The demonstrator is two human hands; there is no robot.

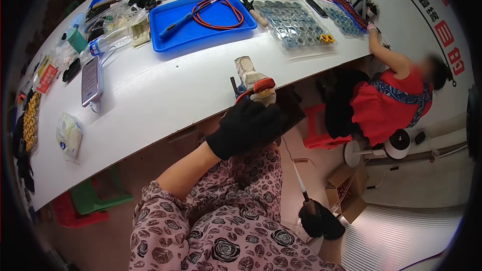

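Note:
My left hand point(249, 126), in a black glove, is closed just in front of the table edge; its fingers hide what they grip. Right beyond it, a pale wrapped holder point(245, 68) sits at the edge with a red-orange piece point(264, 85) on top and a blue part beside it. Low on the right, my right hand point(322, 220), also gloved in black, is wrapped round the brown handle of a slim tool point(311, 208). Its pale shaft points up and away, and a thin dark line runs from its tip toward my left hand.
On the white table point(143, 95) are a blue tray point(165, 19) with red cord and a blue-handled tool, a phone point(91, 83), a tissue pack point(69, 135) and clear trays of round pieces point(293, 22). A person in red point(386, 98) sits at right, near a red stool point(316, 130).

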